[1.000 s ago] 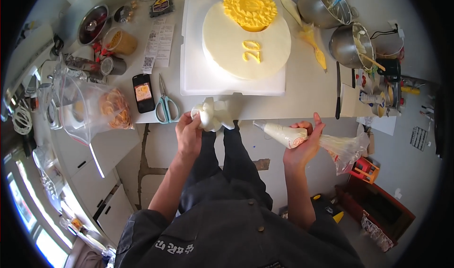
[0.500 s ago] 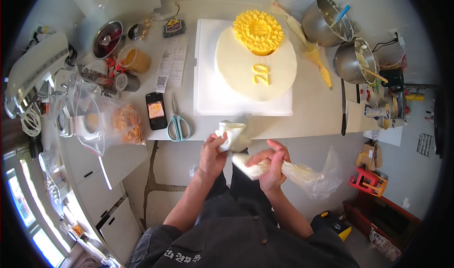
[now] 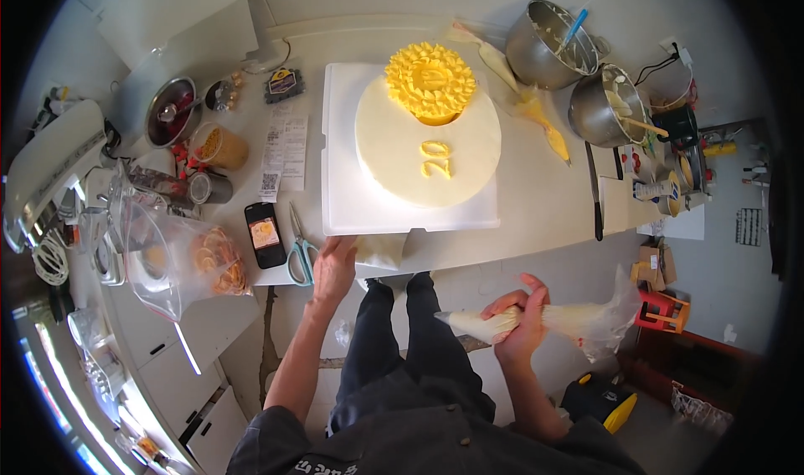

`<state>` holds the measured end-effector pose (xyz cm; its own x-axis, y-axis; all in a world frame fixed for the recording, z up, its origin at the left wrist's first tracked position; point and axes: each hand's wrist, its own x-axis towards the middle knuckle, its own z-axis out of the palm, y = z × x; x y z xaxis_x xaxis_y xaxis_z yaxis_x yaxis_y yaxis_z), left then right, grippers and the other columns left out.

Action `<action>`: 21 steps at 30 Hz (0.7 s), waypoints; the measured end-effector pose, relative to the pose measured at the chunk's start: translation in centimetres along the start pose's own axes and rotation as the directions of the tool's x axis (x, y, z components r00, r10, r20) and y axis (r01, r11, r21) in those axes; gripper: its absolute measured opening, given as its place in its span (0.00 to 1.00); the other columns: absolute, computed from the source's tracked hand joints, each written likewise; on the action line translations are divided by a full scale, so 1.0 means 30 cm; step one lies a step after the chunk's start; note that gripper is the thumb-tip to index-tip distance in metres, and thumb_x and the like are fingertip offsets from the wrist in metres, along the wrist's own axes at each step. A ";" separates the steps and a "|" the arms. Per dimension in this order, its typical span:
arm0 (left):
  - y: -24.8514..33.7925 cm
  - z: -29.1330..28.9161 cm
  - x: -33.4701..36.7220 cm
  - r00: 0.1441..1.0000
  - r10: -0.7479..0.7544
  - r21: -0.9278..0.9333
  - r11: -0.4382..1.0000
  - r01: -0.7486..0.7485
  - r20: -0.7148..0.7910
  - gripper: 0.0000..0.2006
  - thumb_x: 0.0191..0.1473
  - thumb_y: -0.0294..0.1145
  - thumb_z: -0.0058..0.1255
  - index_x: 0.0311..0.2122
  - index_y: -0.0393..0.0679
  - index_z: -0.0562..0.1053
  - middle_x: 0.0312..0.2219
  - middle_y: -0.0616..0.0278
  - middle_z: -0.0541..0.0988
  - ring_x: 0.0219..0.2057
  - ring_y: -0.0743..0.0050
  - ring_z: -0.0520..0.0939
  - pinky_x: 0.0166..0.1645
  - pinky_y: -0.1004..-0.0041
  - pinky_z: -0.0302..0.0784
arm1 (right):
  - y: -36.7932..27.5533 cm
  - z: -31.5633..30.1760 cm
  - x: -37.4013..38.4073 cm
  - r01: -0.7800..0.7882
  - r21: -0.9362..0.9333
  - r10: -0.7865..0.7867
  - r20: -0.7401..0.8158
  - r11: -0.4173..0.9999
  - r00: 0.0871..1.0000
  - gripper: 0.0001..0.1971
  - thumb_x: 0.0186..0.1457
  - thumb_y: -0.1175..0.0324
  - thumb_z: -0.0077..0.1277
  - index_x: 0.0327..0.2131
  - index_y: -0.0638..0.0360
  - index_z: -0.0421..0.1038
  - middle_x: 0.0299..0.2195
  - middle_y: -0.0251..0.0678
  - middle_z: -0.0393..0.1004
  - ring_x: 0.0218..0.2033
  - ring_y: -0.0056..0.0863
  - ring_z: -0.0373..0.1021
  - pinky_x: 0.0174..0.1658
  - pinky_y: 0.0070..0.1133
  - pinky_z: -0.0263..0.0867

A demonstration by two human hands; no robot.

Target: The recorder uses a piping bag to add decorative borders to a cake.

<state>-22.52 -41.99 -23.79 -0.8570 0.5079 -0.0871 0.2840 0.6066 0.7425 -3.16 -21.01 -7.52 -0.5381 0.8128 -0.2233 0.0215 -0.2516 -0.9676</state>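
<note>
My right hand (image 3: 521,317) is wrapped round a piping bag (image 3: 479,324) of pale cream. Its tip points left over the floor, and its loose clear end (image 3: 607,316) trails to the right. My left hand (image 3: 335,267) rests at the table's front edge, fingers stretched out by the near-left corner of a white cake board (image 3: 339,211). Beside its thumb, a white cloth (image 3: 381,250) lies on the table, partly under the board's edge. On the board stands a round cream-coloured cake (image 3: 394,161), bearing a ruffled yellow piped top piece (image 3: 430,81) and yellow piped figures (image 3: 435,158).
Left of the board are scissors (image 3: 300,257), a phone (image 3: 265,234), paper slips (image 3: 285,152) and a clear bag of dried orange slices (image 3: 219,261). To the right lie a yellow piping bag (image 3: 546,127), two steel bowls (image 3: 540,60) and a long knife (image 3: 595,190).
My left hand has moved left and down onto the table edge, setting the white cloth there. My right hand has drawn the piping bag away to the right. The view has shifted slightly.
</note>
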 end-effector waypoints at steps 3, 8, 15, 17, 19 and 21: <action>-0.003 -0.065 0.031 0.992 -0.117 -0.057 0.991 0.119 0.037 0.22 0.46 0.23 0.59 0.50 0.43 0.77 0.47 0.51 0.78 0.46 0.44 0.80 0.50 0.61 0.76 | -0.060 -0.047 0.046 0.036 -0.022 -0.038 -0.085 0.999 0.996 0.24 0.72 0.50 0.30 0.51 0.63 0.60 0.17 0.37 0.70 0.16 0.26 0.68 0.24 0.22 0.67; 0.028 -0.127 0.076 0.835 -0.450 -0.476 0.837 0.272 -0.315 0.16 0.61 0.32 0.50 0.48 0.30 0.76 0.37 0.46 0.83 0.41 0.68 0.82 0.47 0.73 0.74 | -0.251 -0.097 0.143 0.216 0.140 -0.191 -0.175 0.966 0.966 0.24 0.71 0.49 0.35 0.56 0.60 0.63 0.21 0.27 0.63 0.20 0.18 0.61 0.27 0.18 0.63; 0.082 -0.138 0.178 0.888 -0.412 -0.541 0.804 0.248 -0.205 0.16 0.65 0.34 0.46 0.34 0.27 0.73 0.19 0.66 0.69 0.26 0.86 0.64 0.28 0.74 0.63 | -0.488 0.006 0.241 0.374 0.404 -0.251 -0.326 0.835 0.911 0.20 0.71 0.54 0.36 0.53 0.61 0.66 0.26 0.30 0.65 0.31 0.22 0.63 0.41 0.21 0.64; 0.119 -0.108 0.152 0.875 -0.410 -0.521 0.821 0.232 -0.258 0.18 0.65 0.34 0.46 0.30 0.27 0.72 0.16 0.70 0.67 0.23 0.86 0.62 0.24 0.72 0.59 | -0.435 0.036 0.261 0.402 0.445 -0.091 -0.572 0.800 0.815 0.20 0.71 0.55 0.35 0.49 0.62 0.67 0.27 0.31 0.65 0.32 0.24 0.64 0.43 0.24 0.65; 0.175 -0.081 0.101 0.858 -0.505 -0.642 0.689 0.336 -0.092 0.16 0.64 0.34 0.47 0.31 0.28 0.73 0.19 0.71 0.68 0.25 0.87 0.62 0.27 0.73 0.60 | -0.287 -0.103 0.266 0.121 0.559 -0.026 -0.175 0.821 0.984 0.18 0.71 0.56 0.36 0.35 0.60 0.68 0.25 0.32 0.64 0.31 0.27 0.63 0.48 0.27 0.63; 0.190 -0.017 0.032 0.860 -0.509 -0.761 0.544 0.354 0.037 0.14 0.64 0.33 0.48 0.33 0.30 0.76 0.22 0.69 0.72 0.27 0.87 0.66 0.32 0.76 0.64 | -0.251 -0.094 0.258 0.045 0.646 0.013 -0.084 0.762 0.996 0.19 0.71 0.57 0.36 0.27 0.56 0.63 0.25 0.32 0.64 0.31 0.27 0.62 0.46 0.26 0.64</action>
<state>-21.93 -38.36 -19.31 -0.8658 0.1505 -0.4772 -0.4762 0.0449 0.8782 -5.11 -11.35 -2.30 -0.4649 0.8508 -0.2449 -0.5516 -0.4947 -0.6715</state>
